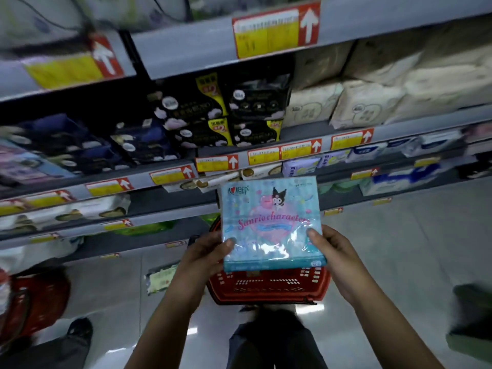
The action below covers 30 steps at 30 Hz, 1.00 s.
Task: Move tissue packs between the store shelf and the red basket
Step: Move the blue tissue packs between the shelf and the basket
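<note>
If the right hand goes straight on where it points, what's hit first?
The right hand grips the pack; past that, probably the shelf edge behind it, though depth is unclear.

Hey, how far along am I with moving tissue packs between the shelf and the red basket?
Done: nothing confirmable; the red basket is mostly hidden behind the pack. In hand: one blue Sanrio tissue pack, held near its lower corners by left hand and right hand, above the basket. Left: placing it; shelf or basket, I cannot tell.
</note>
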Each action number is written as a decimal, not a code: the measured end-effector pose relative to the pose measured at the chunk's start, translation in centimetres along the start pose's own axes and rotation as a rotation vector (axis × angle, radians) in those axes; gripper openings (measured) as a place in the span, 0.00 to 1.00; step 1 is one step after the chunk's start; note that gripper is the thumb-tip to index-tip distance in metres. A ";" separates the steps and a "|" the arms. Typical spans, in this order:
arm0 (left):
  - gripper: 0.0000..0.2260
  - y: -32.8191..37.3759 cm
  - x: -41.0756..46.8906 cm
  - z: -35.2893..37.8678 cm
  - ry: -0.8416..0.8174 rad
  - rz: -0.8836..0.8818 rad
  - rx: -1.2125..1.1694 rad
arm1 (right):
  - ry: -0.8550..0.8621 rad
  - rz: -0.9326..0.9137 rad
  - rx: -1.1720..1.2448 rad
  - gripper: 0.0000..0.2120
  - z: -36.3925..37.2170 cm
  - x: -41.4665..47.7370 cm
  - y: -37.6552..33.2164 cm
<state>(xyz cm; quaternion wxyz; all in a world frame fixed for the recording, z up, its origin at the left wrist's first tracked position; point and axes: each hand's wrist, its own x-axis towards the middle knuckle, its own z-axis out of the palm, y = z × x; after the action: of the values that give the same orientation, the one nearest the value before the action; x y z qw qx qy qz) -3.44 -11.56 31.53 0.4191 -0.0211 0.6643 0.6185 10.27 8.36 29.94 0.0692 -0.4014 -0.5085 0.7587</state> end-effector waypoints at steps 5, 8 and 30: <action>0.11 4.7 -1.8 0.1 -0.095 0.090 0.038 | -0.015 -0.122 -0.004 0.06 0.5 -2.5 -4.0; 0.14 6.9 -2.7 0.2 -0.167 0.138 0.055 | -0.034 -0.172 -0.005 0.12 0.6 -3.6 -6.3; 0.21 18.7 -9.3 3.4 -0.237 0.385 -0.034 | 0.120 -0.541 0.042 0.31 3.5 -12.9 -17.8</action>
<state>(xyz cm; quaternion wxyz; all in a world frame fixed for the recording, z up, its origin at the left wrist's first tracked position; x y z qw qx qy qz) -5.85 -8.94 52.42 0.3680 0.1718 0.5917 0.6964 11.12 7.61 52.15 0.3076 -0.2936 -0.5761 0.6980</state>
